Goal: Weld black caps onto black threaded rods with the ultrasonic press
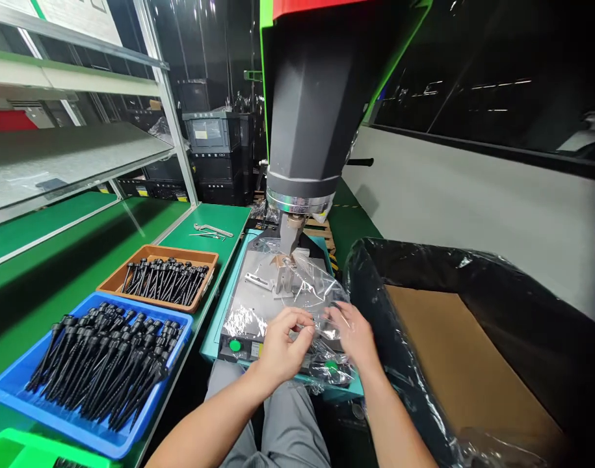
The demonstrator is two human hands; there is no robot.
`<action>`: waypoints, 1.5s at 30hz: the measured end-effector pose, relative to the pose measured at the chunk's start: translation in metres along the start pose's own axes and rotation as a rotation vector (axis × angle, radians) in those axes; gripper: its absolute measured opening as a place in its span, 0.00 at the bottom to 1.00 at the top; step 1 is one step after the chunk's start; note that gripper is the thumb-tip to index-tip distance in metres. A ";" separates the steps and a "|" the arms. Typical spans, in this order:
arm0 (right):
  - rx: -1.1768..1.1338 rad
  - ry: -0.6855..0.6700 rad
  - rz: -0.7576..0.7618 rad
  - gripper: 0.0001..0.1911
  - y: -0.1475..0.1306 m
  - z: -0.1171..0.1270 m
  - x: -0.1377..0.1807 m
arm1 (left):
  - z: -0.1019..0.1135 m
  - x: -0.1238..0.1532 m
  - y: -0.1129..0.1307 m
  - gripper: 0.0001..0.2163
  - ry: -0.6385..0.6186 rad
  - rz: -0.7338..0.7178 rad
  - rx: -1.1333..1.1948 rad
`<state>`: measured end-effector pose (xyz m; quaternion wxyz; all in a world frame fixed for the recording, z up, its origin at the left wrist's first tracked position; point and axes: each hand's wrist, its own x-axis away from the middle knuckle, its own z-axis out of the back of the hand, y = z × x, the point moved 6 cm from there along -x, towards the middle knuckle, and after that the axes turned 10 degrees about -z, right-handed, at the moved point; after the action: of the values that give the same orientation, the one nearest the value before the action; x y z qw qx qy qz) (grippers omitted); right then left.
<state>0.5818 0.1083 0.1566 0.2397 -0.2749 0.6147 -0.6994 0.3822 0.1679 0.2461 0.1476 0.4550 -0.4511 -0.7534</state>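
A clear plastic bag is spread over the right side of the machine's metal base, below the press head. My left hand pinches the bag's near edge between thumb and fingers. On the other side, my right hand has its curled fingers on the bag. Whether a small part is inside the bag cannot be made out. Behind the bag stands a metal fixture under the pointed tool of the machine. A green button shows at the base's front left.
Left, a blue tray and a brown tray hold many black cable-tie-like parts. A green bin is at lower left. Wrenches lie on the green bench. At right stands a black-lined box with cardboard.
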 end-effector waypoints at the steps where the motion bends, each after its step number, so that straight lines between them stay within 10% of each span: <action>1: -0.052 0.087 -0.053 0.28 0.008 0.022 0.012 | -0.004 0.002 -0.005 0.04 -0.029 0.011 -0.012; 4: -0.203 0.395 -0.064 0.31 0.011 0.080 0.055 | -0.019 0.009 -0.022 0.05 -0.190 0.053 -0.077; 7: -0.338 0.352 -0.004 0.28 -0.013 0.092 0.088 | -0.034 0.017 -0.031 0.13 -0.373 0.064 -0.162; 12: -0.316 -0.007 0.072 0.23 -0.046 0.051 0.111 | -0.029 0.018 -0.002 0.17 -0.337 -0.011 -0.050; 19: -0.352 -0.142 0.182 0.26 -0.047 -0.008 0.125 | 0.000 0.023 0.038 0.15 -0.173 -0.001 0.197; 32: 0.072 -0.675 -0.024 0.20 -0.030 -0.080 0.133 | 0.072 0.048 0.003 0.16 0.172 0.256 0.323; 45: -0.088 -0.613 -0.158 0.20 -0.016 -0.109 0.148 | 0.077 0.067 -0.020 0.21 0.283 0.420 0.559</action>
<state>0.3990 0.0900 0.1760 0.3465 -0.5299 0.5201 -0.5733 0.2864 0.1785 0.2066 0.2296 0.4749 -0.6980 -0.4843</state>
